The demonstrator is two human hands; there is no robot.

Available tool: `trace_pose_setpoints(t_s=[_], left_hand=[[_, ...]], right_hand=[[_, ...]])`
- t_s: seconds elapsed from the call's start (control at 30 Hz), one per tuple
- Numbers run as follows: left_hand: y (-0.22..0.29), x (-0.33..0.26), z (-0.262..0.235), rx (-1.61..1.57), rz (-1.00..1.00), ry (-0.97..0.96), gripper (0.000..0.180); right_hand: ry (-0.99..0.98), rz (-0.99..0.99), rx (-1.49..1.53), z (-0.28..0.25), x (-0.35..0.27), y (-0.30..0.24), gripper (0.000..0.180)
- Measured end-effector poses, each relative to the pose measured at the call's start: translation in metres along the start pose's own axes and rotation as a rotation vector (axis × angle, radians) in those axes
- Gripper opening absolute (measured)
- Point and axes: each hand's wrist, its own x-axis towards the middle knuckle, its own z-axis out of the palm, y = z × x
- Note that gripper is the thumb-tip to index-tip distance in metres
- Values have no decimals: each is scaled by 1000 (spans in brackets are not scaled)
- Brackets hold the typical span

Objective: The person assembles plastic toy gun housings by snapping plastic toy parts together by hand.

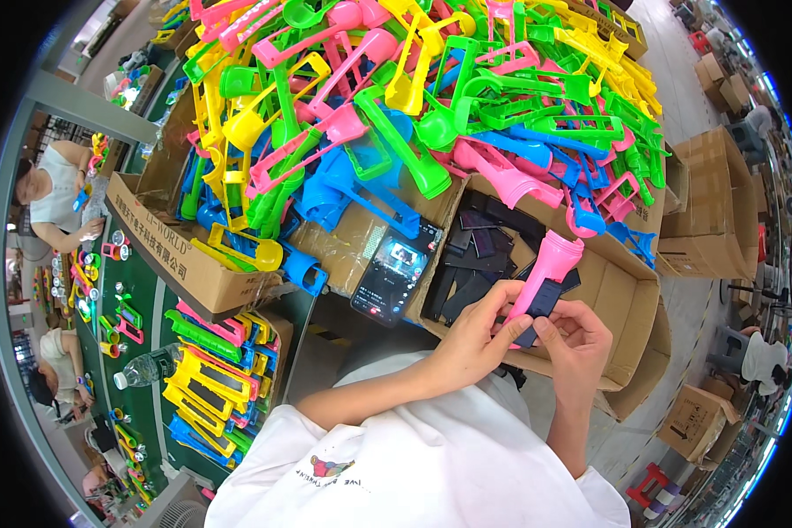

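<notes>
My left hand [477, 339] grips a pink plastic housing [554, 257] with a round, flared end that points away from me. Against the side of this housing lies a small dark rectangular panel [545, 297]. The thumb and fingers of my right hand [579, 339] pinch the panel at its near end. Whether the panel sits fully inside the housing's frame cannot be made out, as my fingers cover part of it. Just beyond my hands, several similar dark panels [477, 255] lie loose in an open cardboard box [629, 339].
A large heap of pink, green, yellow and blue plastic housings [414, 114] rises beyond my hands. A lit phone [399, 271] rests left of the panel box. Further left, stacked frames [204, 387] and a clear bottle [145, 368] are on a green bench, with other people seated beyond.
</notes>
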Motion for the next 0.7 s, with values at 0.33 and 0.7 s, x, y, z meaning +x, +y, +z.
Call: trace_pose_setpoints(t_s=[0.33,0.7], left_hand=[[-4,-8,2,42,17,-27,35],[-5,-12,5,-192,9,-12,47]], right_hand=[[-27,71,-4,-6,-7,3,34],[-84,31,131,8,-4,-7,66]])
